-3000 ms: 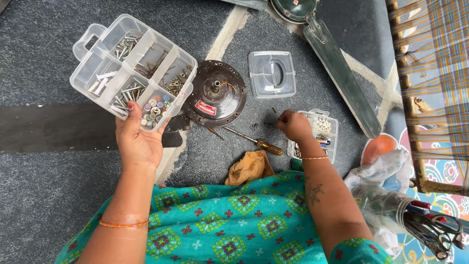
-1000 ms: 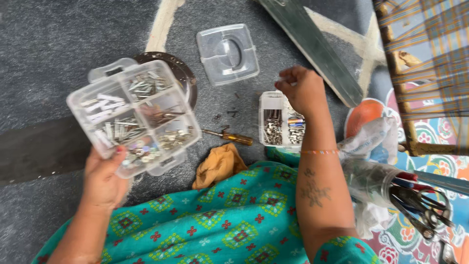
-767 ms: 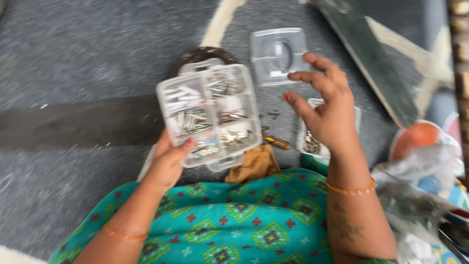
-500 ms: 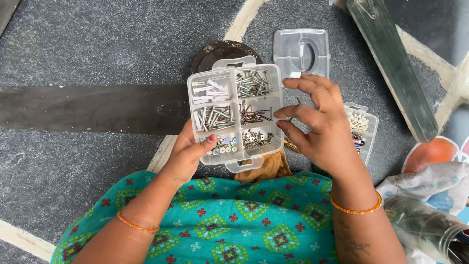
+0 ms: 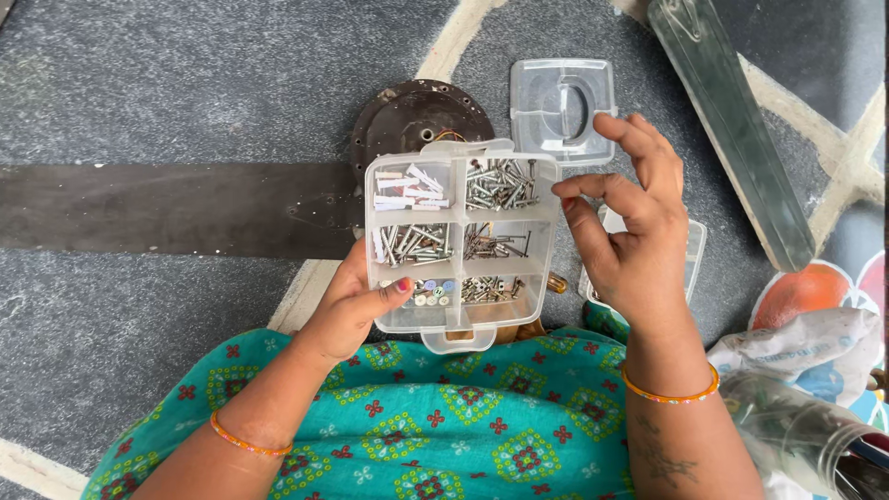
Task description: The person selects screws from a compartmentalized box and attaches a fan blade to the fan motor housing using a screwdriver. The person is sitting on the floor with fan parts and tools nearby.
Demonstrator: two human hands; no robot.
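Here, seen from above, the left hand (image 5: 347,310) grips a clear compartment box (image 5: 458,243) of screws by its lower left corner, thumb on top, held over the lap. The right hand (image 5: 630,231) hovers open just beside the box's right edge, fingers (image 5: 639,143) spread, holding nothing. Beyond, a clear lid (image 5: 563,109) and dark round fan motor (image 5: 417,116) lie on the floor.

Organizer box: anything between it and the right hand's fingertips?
Head view: nothing between them. The right hand is open beside the organizer box, index fingertip at its right rim. The left hand holds it from below.
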